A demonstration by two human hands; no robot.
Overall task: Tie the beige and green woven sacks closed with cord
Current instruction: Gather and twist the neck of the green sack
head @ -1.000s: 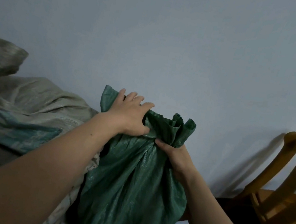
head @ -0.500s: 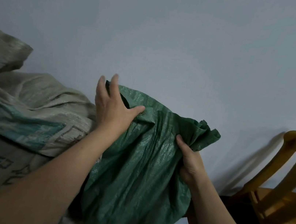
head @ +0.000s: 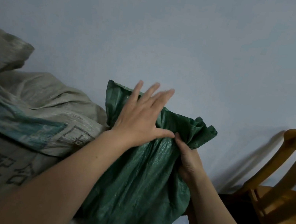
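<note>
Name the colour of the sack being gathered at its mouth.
Dark green sack, seen in the head view.

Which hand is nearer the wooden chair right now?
Right. The right hand grips the green sack's bunched neck on the side toward the wooden chair; the left hand lies spread open on the sack's far side.

- We see large dark printed characters on the beige sack (head: pixel 0 166), low on its front face (they look like Chinese script, partly cut off by the frame edge and by folds), and we cannot read them with certainty.
- We find no readable print on the green sack (head: pixel 139 177).
</note>
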